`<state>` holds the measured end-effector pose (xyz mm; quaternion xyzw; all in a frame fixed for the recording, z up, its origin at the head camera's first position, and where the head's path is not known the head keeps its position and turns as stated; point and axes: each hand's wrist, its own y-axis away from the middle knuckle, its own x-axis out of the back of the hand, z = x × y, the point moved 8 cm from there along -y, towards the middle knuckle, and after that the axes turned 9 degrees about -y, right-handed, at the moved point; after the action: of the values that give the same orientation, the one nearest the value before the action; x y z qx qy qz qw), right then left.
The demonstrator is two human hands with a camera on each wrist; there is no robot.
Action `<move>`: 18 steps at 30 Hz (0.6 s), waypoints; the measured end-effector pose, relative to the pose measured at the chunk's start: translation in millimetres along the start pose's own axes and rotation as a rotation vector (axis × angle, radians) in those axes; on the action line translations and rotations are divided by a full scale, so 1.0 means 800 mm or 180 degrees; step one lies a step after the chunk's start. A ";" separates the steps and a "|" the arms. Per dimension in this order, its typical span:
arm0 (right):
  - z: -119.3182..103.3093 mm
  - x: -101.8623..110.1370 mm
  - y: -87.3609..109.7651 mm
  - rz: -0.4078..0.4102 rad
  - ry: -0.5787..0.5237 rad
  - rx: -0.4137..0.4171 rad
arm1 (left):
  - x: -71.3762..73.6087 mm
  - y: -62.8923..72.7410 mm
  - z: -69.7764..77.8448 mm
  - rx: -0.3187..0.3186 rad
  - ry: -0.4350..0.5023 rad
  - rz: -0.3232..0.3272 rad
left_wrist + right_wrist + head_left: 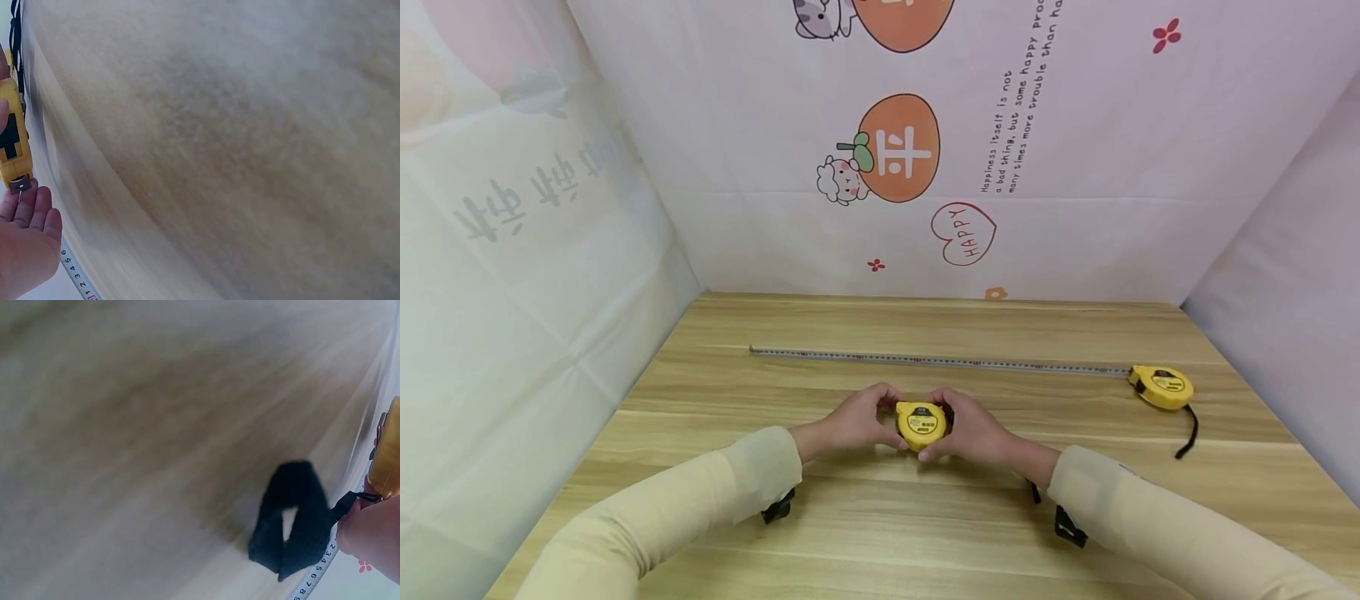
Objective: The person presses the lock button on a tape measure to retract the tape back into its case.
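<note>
A yellow tape measure (922, 423) is held between both hands near the middle of the table. My left hand (859, 421) grips its left side, the thumb at the lower edge. From the other side my right hand (976, 432) holds it, thumb also low. In the left wrist view, the left hand's fingers (39, 215) are curled at the metal hook (20, 184) at the mouth of the case. A black wrist strap (309, 519) hangs from the case in the right wrist view. Much of each hand lies outside the wrist views.
Behind the hands, a second yellow tape measure (1163, 387) lies at the right, its blade (917, 360) drawn out leftward across the wooden table (850, 533). Its black strap (1191, 433) trails toward the front. Printed white cloth (737, 167) stands around the table's back and sides.
</note>
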<state>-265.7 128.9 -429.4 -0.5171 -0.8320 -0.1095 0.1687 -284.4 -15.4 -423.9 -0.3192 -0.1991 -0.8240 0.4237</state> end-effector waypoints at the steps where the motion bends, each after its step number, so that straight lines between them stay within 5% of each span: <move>1: 0.000 0.000 0.000 -0.0011 -0.0012 0.0001 | 0.000 0.000 0.000 0.0000 -0.0005 -0.0001; 18: 0.006 -0.005 -0.002 -0.0078 0.0037 -0.0012 | -0.004 -0.001 -0.005 -0.0011 -0.0126 -0.0009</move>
<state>-266.4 126.4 -435.0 -0.5066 -0.8370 -0.1160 0.1712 -284.9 -15.6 -429.2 -0.3359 -0.2065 -0.8185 0.4179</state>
